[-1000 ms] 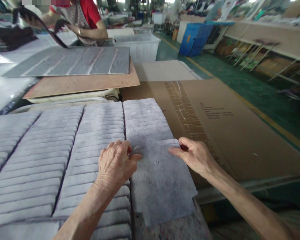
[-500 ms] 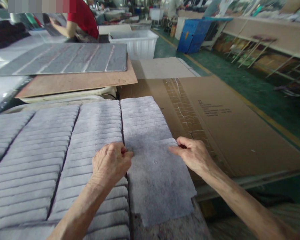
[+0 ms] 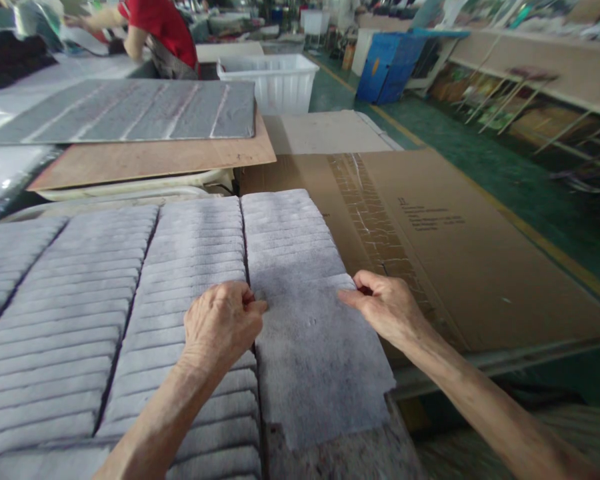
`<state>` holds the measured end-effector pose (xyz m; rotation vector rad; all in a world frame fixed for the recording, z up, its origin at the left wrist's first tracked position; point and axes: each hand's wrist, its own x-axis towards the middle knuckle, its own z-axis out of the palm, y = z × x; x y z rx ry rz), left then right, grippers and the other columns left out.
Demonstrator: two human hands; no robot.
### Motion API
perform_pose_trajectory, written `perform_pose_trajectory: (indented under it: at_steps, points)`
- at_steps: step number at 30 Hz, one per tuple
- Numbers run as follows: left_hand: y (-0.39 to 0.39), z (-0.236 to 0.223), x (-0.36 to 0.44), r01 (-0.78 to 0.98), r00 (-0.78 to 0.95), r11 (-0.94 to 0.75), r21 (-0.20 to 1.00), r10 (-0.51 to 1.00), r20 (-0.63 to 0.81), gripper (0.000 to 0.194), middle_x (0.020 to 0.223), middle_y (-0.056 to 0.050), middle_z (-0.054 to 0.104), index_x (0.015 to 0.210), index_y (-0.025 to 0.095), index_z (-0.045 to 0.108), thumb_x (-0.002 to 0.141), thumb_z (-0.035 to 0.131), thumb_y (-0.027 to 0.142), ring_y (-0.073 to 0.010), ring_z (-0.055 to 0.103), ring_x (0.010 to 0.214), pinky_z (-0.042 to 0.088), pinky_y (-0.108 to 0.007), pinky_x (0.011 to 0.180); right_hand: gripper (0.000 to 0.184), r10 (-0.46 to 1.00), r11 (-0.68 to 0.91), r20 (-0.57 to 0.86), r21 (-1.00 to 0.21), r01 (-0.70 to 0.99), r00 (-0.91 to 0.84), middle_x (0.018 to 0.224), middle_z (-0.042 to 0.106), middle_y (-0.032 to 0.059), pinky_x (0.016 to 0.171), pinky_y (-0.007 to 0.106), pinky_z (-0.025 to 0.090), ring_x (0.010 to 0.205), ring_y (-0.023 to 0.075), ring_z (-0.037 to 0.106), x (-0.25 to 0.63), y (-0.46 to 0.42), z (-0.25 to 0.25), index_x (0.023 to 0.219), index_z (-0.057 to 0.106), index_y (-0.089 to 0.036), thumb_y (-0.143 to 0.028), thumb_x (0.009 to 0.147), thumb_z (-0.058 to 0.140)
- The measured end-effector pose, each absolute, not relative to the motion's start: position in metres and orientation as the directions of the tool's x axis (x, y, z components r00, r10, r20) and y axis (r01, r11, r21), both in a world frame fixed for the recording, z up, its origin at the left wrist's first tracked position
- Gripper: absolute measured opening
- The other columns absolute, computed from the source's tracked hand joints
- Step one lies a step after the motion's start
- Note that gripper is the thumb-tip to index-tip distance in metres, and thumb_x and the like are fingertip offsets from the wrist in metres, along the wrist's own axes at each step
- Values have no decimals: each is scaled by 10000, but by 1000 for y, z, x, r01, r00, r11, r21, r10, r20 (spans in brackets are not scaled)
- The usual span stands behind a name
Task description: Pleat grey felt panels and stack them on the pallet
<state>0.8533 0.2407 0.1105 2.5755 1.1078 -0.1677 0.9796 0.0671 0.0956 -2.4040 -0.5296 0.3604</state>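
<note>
A thin pale grey fabric piece [image 3: 320, 367] lies over the near part of the rightmost row of overlapping fabric pieces [image 3: 285, 223]. My left hand [image 3: 225, 317] is closed at its left edge, thumb and curled fingers pinching there. At its right edge, my right hand [image 3: 380, 300] pinches the top corner between thumb and fingers. Left of this row, more rows of the same overlapped pieces [image 3: 195, 247] run side by side, split by dark gaps. My left wrist and forearm cover part of them.
Flattened cardboard [image 3: 460, 267] with cracked brown tape lies to the right. Beyond the rows are a grey striped board [image 3: 145, 110] on a wooden board [image 3: 170, 160], and a white bin [image 3: 270, 80]. A person in a red top [image 3: 165, 33] works at the far left.
The view has shifted very slightly. Both hands keep their hold on the fabric piece with almost no movement. The person in red has moved their arms and leaned leftward.
</note>
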Motion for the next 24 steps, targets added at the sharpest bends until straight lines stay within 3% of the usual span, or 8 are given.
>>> perform_pose_trajectory:
  at_steps: [3, 5, 7, 9, 12, 15, 20, 24]
  points:
    - [238, 107, 849, 700, 708, -659, 275, 690, -149, 138, 738, -12, 636, 695, 245, 586, 741, 538, 365, -224, 579, 759, 343, -311, 612, 190, 439, -724, -53, -612, 318, 897, 528, 490, -27, 518, 264, 331, 512, 131, 450, 976, 64, 90, 563, 501, -196, -339, 659, 583]
    - [235, 104, 845, 644, 742, -711, 282, 671, -3, 107, 820, -19, 639, 793, 229, 585, 751, 560, 325, -227, 572, 818, 367, -317, 654, 130, 453, -707, 124, -552, 441, 883, 683, 588, 13, 604, 303, 398, 649, 182, 533, 973, 59, 87, 702, 566, -197, -310, 657, 611]
    - [231, 102, 839, 560, 785, -790, 249, 602, 145, 181, 917, -31, 636, 926, 217, 571, 761, 572, 290, -238, 557, 874, 377, -337, 703, 210, 522, -641, 338, -449, 622, 783, 851, 629, 57, 709, 350, 437, 810, 229, 562, 972, 55, 86, 855, 581, -189, -269, 669, 634]
    - [228, 100, 833, 474, 835, -857, 199, 510, 207, 251, 971, -32, 634, 1011, 224, 552, 767, 580, 278, -247, 549, 895, 371, -361, 729, 266, 616, -555, 427, -361, 749, 662, 935, 635, 75, 768, 373, 449, 899, 246, 556, 972, 51, 85, 942, 569, -183, -246, 696, 648]
    - [226, 99, 831, 415, 881, -887, 201, 447, 156, 202, 939, -10, 645, 970, 243, 559, 771, 589, 265, -239, 559, 900, 361, -363, 731, 270, 701, -518, 349, -349, 781, 622, 917, 641, 56, 749, 365, 468, 879, 233, 566, 976, 50, 87, 949, 570, -193, -231, 703, 676]
    - [227, 101, 835, 464, 869, -851, 246, 491, 61, 153, 860, 3, 648, 909, 236, 556, 762, 597, 254, -223, 577, 865, 360, -351, 720, 278, 690, -562, 244, -411, 717, 681, 851, 631, 29, 726, 336, 462, 822, 206, 574, 980, 54, 90, 881, 587, -193, -206, 638, 720]
    - [230, 104, 838, 585, 806, -768, 261, 586, -81, 139, 714, -7, 612, 776, 218, 545, 761, 585, 350, -216, 576, 748, 354, -325, 664, 169, 534, -713, -21, -548, 437, 845, 659, 593, -21, 568, 263, 380, 635, 156, 537, 980, 60, 97, 662, 582, -209, -304, 599, 708]
    - [229, 105, 834, 609, 788, -744, 275, 607, -102, 191, 696, -4, 601, 661, 215, 522, 806, 511, 338, -183, 549, 708, 323, -293, 624, 244, 471, -685, -130, -677, 269, 873, 512, 517, -38, 474, 243, 292, 483, 112, 437, 975, 57, 98, 569, 567, -206, -429, 658, 609]
